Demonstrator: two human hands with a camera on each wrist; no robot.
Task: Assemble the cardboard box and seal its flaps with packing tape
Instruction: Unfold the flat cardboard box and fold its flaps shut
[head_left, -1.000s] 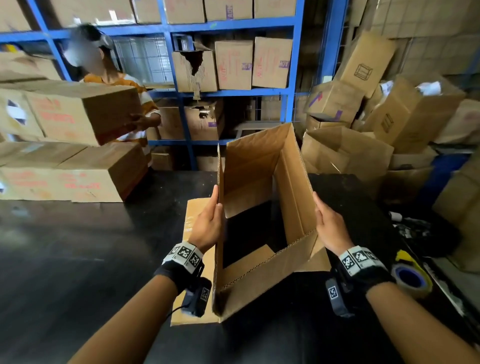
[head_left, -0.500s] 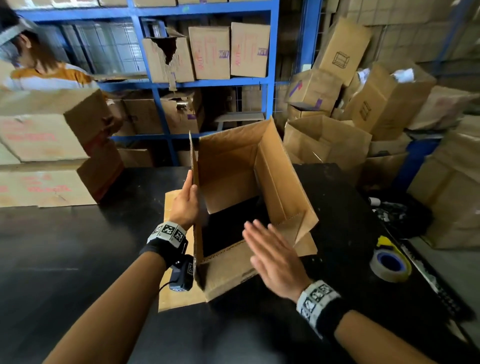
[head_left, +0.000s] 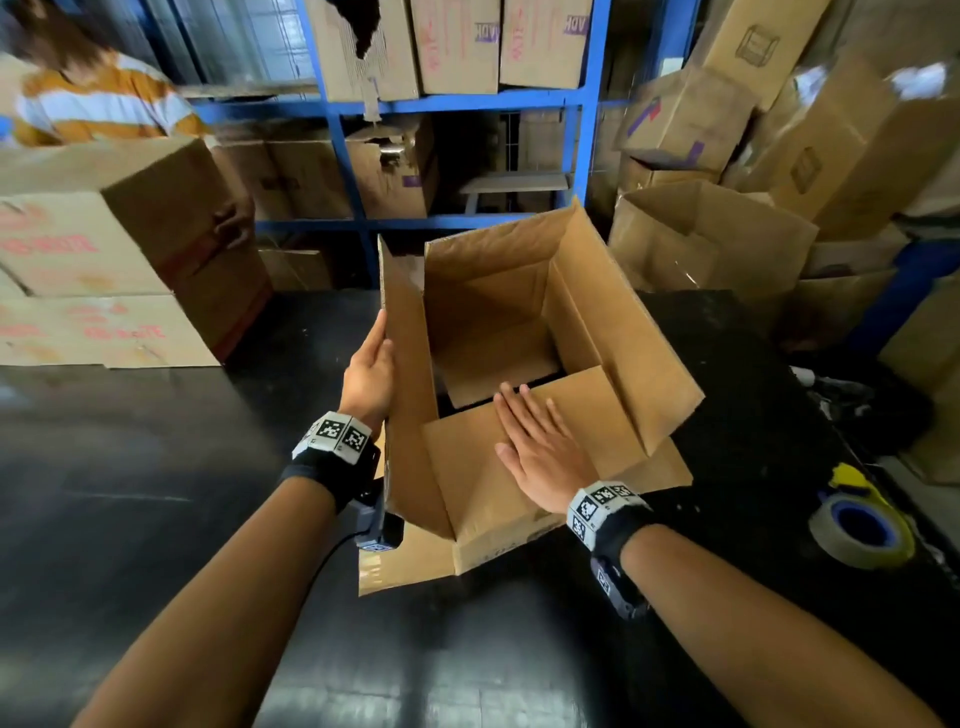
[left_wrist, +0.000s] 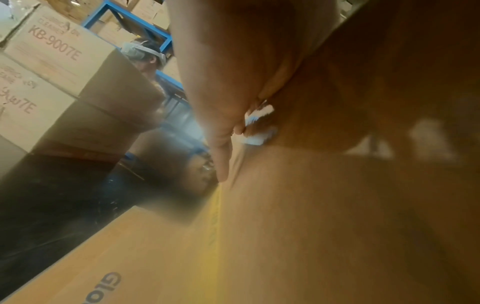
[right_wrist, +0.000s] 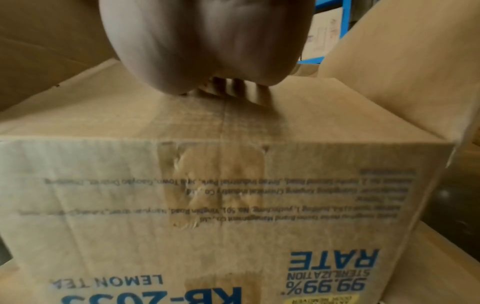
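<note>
An open brown cardboard box (head_left: 597, 322) stands on the black table (head_left: 156, 519), and its printed side fills the right wrist view (right_wrist: 233, 185). My left hand (head_left: 371, 369) lies against the outer face of the upright left flap (head_left: 410, 364). In the left wrist view that hand (left_wrist: 228, 82) has one straight finger along the cardboard (left_wrist: 285, 226). My right hand (head_left: 540, 447) presses flat, fingers straight, on the near flap (head_left: 597, 415), which is folded inward. The palm of that hand (right_wrist: 202, 41) is seen from behind. The far flap (head_left: 498, 369) also lies inward. A roll of packing tape (head_left: 857, 530) sits on the table to the right.
Stacked printed cartons (head_left: 104, 270) stand at the table's left, with another person (head_left: 98, 104) behind them. Blue shelving (head_left: 587, 104) holding boxes runs along the back. A pile of open boxes (head_left: 717, 239) crowds the right side.
My right hand left the right flap, swung to the near flap and pushed it down inward. The far flap now lies inward too. My left hand stayed on the left flap.
</note>
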